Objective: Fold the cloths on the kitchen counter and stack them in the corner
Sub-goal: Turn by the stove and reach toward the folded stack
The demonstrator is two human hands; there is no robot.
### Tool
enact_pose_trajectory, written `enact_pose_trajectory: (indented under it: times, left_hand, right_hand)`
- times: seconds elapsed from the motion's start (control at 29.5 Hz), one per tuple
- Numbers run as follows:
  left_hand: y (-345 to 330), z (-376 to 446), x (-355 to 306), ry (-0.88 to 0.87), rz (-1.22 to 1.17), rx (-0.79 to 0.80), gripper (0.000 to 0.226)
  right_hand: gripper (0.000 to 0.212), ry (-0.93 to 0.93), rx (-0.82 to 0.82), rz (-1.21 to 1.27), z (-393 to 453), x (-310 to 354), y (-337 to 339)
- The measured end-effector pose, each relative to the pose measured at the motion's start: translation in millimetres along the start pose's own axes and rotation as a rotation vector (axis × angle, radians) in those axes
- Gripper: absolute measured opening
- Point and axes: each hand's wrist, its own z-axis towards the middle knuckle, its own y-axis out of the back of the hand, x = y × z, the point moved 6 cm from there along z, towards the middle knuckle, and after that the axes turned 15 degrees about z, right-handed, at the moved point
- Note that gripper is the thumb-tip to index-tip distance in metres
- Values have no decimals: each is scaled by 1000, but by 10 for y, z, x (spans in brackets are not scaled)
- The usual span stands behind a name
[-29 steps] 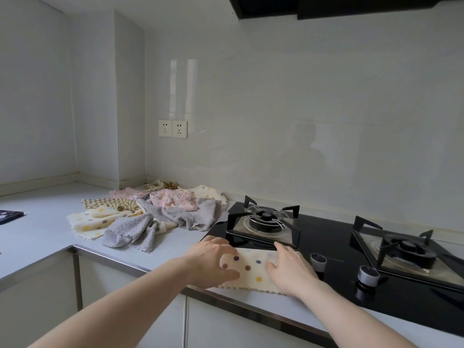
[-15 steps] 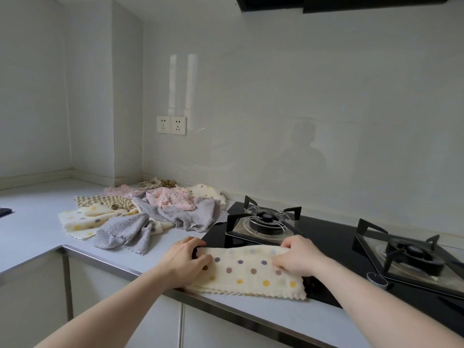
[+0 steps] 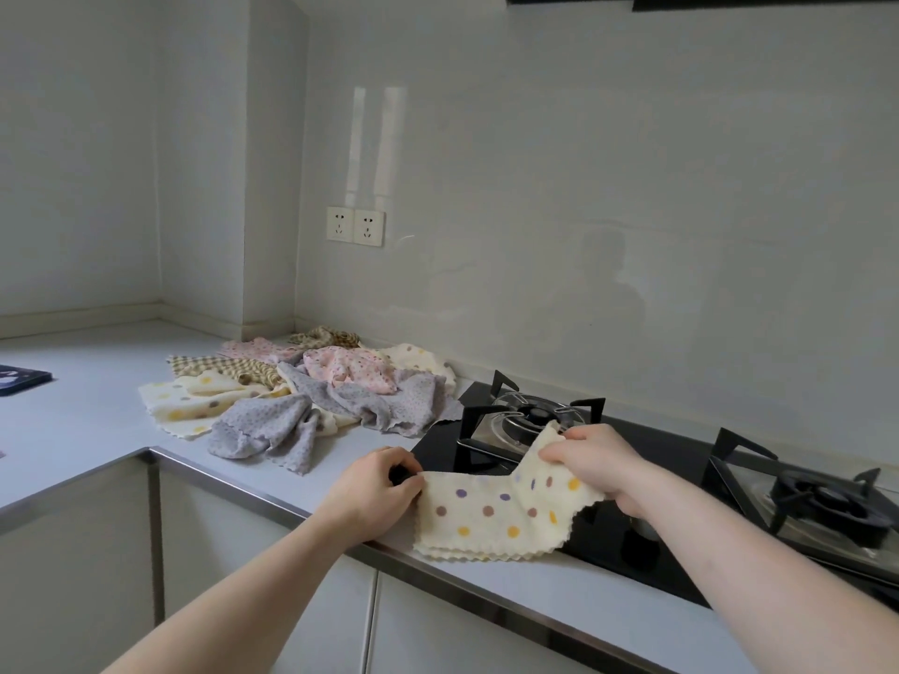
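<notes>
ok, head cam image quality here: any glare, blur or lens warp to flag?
Head view: soft, dim, even light; two bright streaks of glare on the glossy wall above the sockets, with a faint reflected silhouette further right. Wide-angle warp bows the counter edge. Both hands, left and right, and the dotted cloth look reasonably sharp.

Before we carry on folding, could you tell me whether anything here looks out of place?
The cream dotted cloth, gripped by the left hand and right hand, lies partly over the black hob, beside a burner; an odd spot for fabric.
</notes>
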Motion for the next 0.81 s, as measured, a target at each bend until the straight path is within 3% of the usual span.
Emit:
enact_pose_trajectory:
  times: [0.2,0.41,0.58,0.64,0.81]
  left_hand:
    - [-13,-2,15,18,-13,15,13]
    - [-37,22,60,53,-83,37,12]
    - [-8,16,35,52,-125,38,25]
    - [-7,16,32,57,-129,39,32]
    - [-12,1,14,55,-100,34,52]
  right_hand:
    - [21,14,113,103,-135,166,-544]
    - [20,50,203,67,-261,146,-998]
    - [28,-57,335,208,-349,74,-1173]
    - [26,14,305,194,-340,100,-1108]
    - [23,253,-19,56,-151,40,-705]
